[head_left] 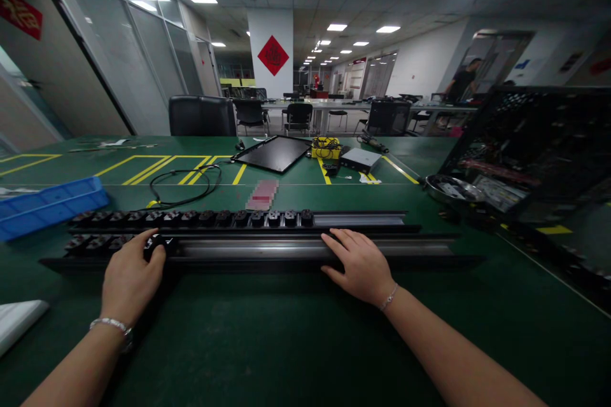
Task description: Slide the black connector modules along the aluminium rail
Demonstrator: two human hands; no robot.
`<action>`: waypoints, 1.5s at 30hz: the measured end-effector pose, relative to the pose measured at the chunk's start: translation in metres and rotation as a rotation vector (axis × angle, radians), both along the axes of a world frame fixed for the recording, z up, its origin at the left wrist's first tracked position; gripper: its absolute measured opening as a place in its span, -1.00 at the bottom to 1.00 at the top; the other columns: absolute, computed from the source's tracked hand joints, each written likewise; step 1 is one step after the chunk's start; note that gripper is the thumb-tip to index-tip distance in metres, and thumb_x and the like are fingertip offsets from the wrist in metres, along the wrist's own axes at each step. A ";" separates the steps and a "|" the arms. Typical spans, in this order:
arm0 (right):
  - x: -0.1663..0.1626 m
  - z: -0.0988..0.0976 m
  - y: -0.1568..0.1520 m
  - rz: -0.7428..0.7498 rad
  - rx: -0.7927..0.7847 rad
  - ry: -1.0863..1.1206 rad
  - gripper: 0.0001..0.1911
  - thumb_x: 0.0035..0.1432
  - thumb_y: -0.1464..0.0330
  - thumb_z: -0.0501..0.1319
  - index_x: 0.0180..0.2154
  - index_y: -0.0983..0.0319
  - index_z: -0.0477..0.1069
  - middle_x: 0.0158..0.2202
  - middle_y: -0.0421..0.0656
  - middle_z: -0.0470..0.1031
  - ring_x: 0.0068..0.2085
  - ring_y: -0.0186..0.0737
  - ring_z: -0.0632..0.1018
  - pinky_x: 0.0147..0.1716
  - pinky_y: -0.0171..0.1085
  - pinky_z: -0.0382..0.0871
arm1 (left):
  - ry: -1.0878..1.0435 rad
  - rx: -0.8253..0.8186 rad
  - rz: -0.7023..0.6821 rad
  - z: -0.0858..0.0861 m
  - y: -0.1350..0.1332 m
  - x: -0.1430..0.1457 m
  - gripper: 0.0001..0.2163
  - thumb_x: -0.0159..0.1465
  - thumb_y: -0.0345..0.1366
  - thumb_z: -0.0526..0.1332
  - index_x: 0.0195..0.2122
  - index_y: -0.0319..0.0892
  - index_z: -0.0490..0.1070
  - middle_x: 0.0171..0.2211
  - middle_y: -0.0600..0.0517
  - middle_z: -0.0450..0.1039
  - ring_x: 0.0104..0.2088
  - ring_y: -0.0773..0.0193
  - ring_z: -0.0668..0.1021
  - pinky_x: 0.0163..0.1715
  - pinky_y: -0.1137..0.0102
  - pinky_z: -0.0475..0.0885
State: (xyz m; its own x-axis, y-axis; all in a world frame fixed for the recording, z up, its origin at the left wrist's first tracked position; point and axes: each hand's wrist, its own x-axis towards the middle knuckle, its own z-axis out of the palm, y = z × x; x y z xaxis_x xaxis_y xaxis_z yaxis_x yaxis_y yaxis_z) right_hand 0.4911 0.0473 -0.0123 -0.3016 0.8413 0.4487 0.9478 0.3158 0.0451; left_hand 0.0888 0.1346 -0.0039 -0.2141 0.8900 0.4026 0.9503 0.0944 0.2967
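Two long dark metal channels lie side by side across the green table. The nearer channel (258,248) has several small black socket-like modules (95,243) seated at its left end, and its right stretch is bare inside. My left hand (131,276) is closed with thumb and fingers around another black module (155,245), at the end of that row. Farther right, my right hand (360,264) grips the same channel, fingers over its far edge and thumb at the near side. Behind, the second channel (360,219) holds a longer row of black modules (224,218).
A blue plastic bin (52,203) stands at left. Beyond the channels are a black cable (184,187), a flat dark panel (274,152), a yellow basket (326,147) and a grey box (360,159). A metal bowl (453,189) and an open black case (520,140) occupy the right.
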 end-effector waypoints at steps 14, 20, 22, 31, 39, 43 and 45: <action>0.002 0.000 0.003 0.004 0.012 -0.012 -0.43 0.13 0.11 0.12 0.13 0.22 0.29 0.11 0.00 0.35 0.10 -0.02 0.34 0.08 -0.05 0.18 | -0.057 -0.057 0.065 0.000 0.001 -0.003 -0.53 0.21 -0.10 0.01 0.07 -0.25 0.29 -0.06 -0.21 0.43 -0.05 -0.07 0.46 -0.07 0.12 0.36; 0.002 0.000 0.002 0.001 0.025 -0.017 -0.42 0.11 0.11 0.14 0.13 0.22 0.29 0.09 0.00 0.37 0.09 -0.02 0.36 0.06 -0.04 0.22 | -0.051 -0.069 0.067 0.002 -0.001 -0.001 -0.53 0.21 -0.08 0.02 0.06 -0.23 0.30 -0.09 -0.21 0.44 -0.07 -0.06 0.47 -0.10 0.14 0.38; 0.002 0.001 0.002 0.002 0.023 -0.017 -0.42 0.11 0.12 0.14 0.13 0.22 0.29 0.09 0.00 0.37 0.08 -0.02 0.36 0.06 -0.05 0.22 | -0.049 -0.066 0.069 0.003 -0.002 0.000 -0.53 0.21 -0.09 0.02 0.07 -0.23 0.29 -0.08 -0.21 0.44 -0.05 -0.06 0.46 -0.09 0.14 0.37; 0.002 0.000 0.003 0.001 0.015 -0.025 -0.42 0.13 0.11 0.12 0.13 0.22 0.28 0.10 0.00 0.36 0.09 -0.01 0.35 0.07 -0.04 0.20 | -0.083 -0.068 0.057 0.004 -0.005 0.001 -0.57 0.21 -0.09 0.04 0.04 -0.19 0.33 -0.05 -0.17 0.44 0.00 -0.03 0.44 -0.05 0.15 0.35; 0.003 0.000 0.003 0.009 0.028 -0.027 -0.42 0.12 0.11 0.13 0.13 0.23 0.29 0.09 0.01 0.37 0.08 -0.01 0.36 0.05 -0.04 0.22 | -0.109 -0.069 0.047 0.005 -0.006 0.001 -0.55 0.19 -0.07 0.06 0.03 -0.19 0.35 -0.10 -0.14 0.47 -0.05 0.02 0.48 -0.07 0.19 0.37; 0.003 -0.001 0.003 0.007 0.026 -0.028 -0.42 0.12 0.11 0.12 0.13 0.23 0.29 0.09 0.01 0.37 0.08 -0.01 0.36 0.04 -0.03 0.23 | -0.116 -0.069 0.044 0.005 -0.007 0.002 -0.55 0.18 -0.06 0.06 0.02 -0.19 0.37 -0.10 -0.13 0.48 -0.05 0.02 0.48 -0.07 0.19 0.37; 0.003 -0.001 0.003 0.008 0.033 -0.027 -0.43 0.12 0.11 0.12 0.12 0.22 0.30 0.10 0.01 0.37 0.08 -0.01 0.36 0.04 -0.03 0.23 | -0.120 -0.064 0.043 0.004 -0.007 0.002 -0.55 0.18 -0.06 0.07 0.02 -0.18 0.37 -0.10 -0.12 0.48 -0.05 0.04 0.48 -0.06 0.20 0.36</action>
